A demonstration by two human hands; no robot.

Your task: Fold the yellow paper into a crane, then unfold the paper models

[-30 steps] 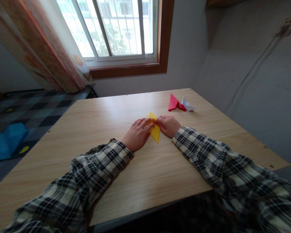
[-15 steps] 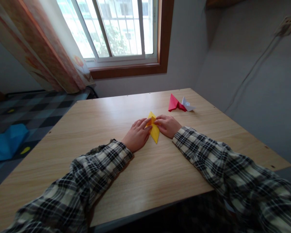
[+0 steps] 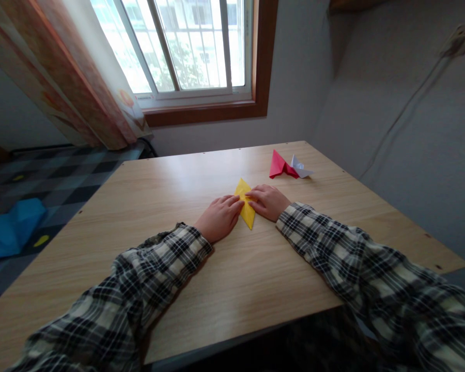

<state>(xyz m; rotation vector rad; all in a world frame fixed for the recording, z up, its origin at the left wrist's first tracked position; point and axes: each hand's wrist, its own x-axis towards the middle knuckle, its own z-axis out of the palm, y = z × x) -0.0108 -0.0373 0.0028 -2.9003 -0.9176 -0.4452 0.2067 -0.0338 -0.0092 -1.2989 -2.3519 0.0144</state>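
A piece of yellow folded paper (image 3: 249, 214), shaped like a narrow diamond, lies on the table between my hands. My left hand (image 3: 220, 218) holds its left side, the fingers together and their tips pressed on the middle of the paper. From the right, my right hand (image 3: 270, 201) has its bent fingertips on the opposite edge. The fingers cover part of the paper's middle, so the folds there are partly hidden.
Farther back on the wooden table (image 3: 201, 289) stand a red folded paper (image 3: 279, 165) and a white folded paper (image 3: 301, 168), close together. A blue folded paper (image 3: 15, 227) rests on a checked cloth (image 3: 77, 165) at the left. A window (image 3: 194, 46) is beyond.
The raised flap in the middle of the yellow paper now lies flat. My left fingers have come down and closer together on it. My right hand has barely moved.
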